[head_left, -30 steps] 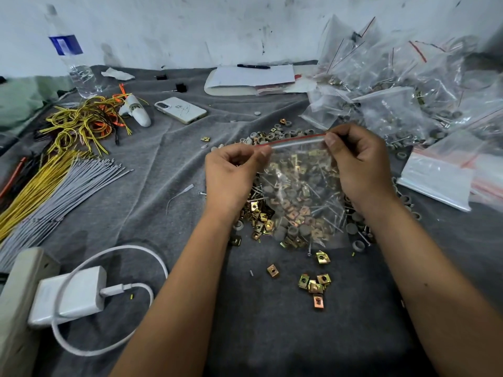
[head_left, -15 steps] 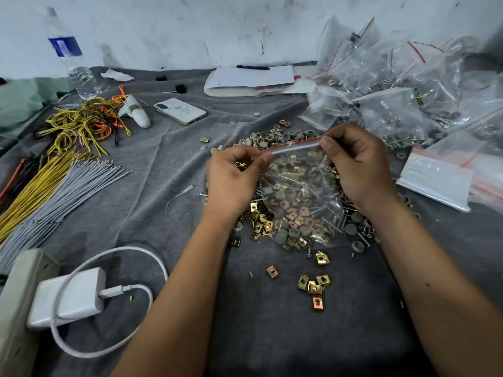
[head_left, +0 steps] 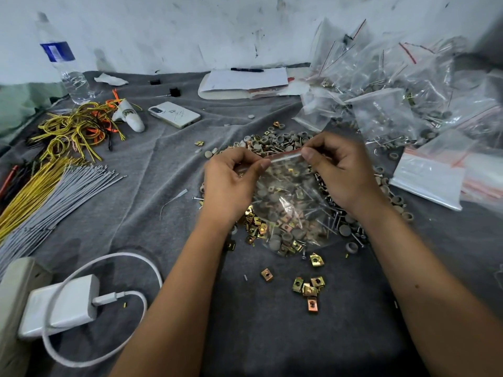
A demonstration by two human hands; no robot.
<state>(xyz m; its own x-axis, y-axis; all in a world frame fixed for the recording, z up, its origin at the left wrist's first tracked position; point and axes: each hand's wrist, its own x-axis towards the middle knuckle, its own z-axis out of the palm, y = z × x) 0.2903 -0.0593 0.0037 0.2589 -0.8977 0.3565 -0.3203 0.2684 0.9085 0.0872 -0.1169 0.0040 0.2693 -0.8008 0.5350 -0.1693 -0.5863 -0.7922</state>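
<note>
A clear zip bag with a red seal strip hangs between my hands over the grey cloth. It holds brass clip nuts, grey caps and thin nails. My left hand pinches the left end of the seal strip. My right hand pinches the right end with thumb and forefinger. Under and around the bag lies a heap of loose hardware. A few brass clip nuts lie apart, nearer to me.
Filled zip bags pile up at the back right, flat empty ones beside them. Grey and yellow wire bundles lie left, with a phone, a water bottle, papers with a pen, and a white charger with cable.
My hands have drawn closer together along the seal strip, and the bag has sunk slightly and bulges more between them.
</note>
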